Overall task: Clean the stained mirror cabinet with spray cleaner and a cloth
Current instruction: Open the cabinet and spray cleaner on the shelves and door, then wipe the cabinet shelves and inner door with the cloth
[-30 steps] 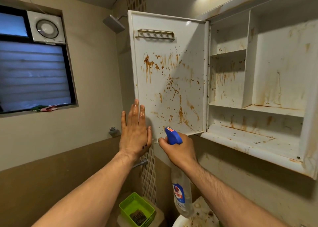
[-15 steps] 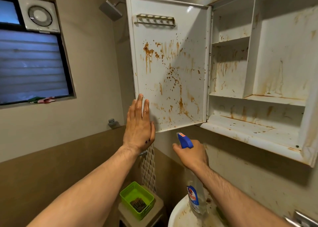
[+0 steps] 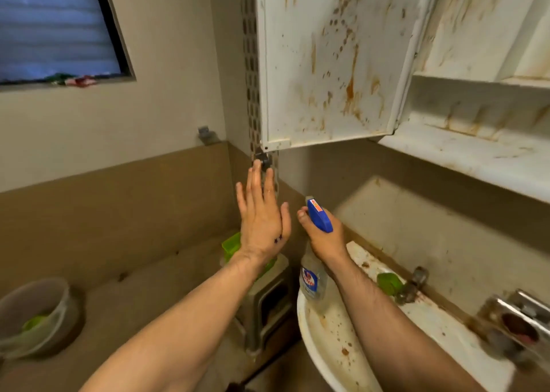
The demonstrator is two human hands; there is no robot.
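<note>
As right hand [image 3: 325, 238] grips bottle [image 3: 312, 280] — door [image 3: 327, 64] gapes.

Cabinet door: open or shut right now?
Open. The cabinet door is swung out to the left, its stained inner face showing, and the shelves lie exposed.

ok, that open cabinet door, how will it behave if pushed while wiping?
Likely swings: the cabinet door hangs open, held only along its hinge edge, and the left hand is below it, not touching. It looks thin, so it may flex. Brace it.
</note>
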